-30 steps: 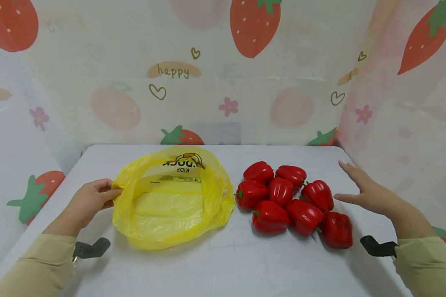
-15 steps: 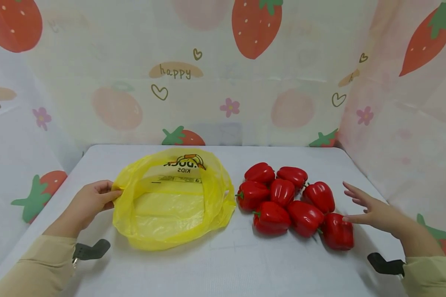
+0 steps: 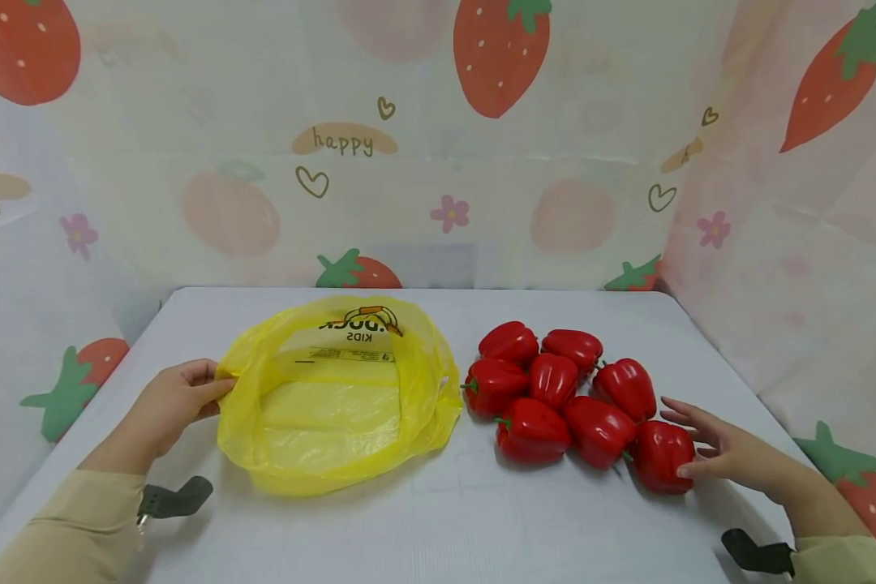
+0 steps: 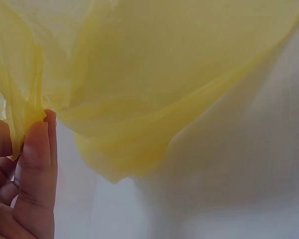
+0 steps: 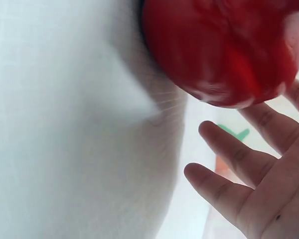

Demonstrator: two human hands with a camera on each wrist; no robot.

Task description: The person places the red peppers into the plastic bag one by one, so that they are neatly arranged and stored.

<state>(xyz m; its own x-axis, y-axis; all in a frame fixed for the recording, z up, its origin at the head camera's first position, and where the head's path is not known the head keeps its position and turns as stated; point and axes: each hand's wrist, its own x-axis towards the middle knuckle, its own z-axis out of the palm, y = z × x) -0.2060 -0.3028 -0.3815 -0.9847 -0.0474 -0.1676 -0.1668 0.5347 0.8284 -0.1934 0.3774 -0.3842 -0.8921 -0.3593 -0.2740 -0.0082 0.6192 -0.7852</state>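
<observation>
At the left, a thin yellow plastic bag (image 3: 237, 430) lies with its mouth held wide, dark lettering showing through it. My left hand (image 3: 178, 403) pinches its left rim between thumb and fingers, and the left wrist view shows the gathered film (image 4: 27, 99) in that pinch. Several glossy red bell peppers (image 3: 553, 379) sit in a cluster to the right of the bag. At the nearest right one (image 3: 663, 458), my right hand (image 3: 745, 456) stands with fingers spread, thumb overlapping its near side. The right wrist view has the fingers (image 5: 239, 154) fairly straight beside that pepper (image 5: 219, 45).
A white table (image 3: 438, 535) bears everything. Cloth walls (image 3: 591, 138) printed with strawberries and hearts rise behind it and on both sides. Dark wrist mounts (image 3: 175, 496) stick out from both sleeves.
My right hand has come down and nearer, from beside the farther peppers to the nearest right one. The left hand keeps its pinch on the bag, hardly moving.
</observation>
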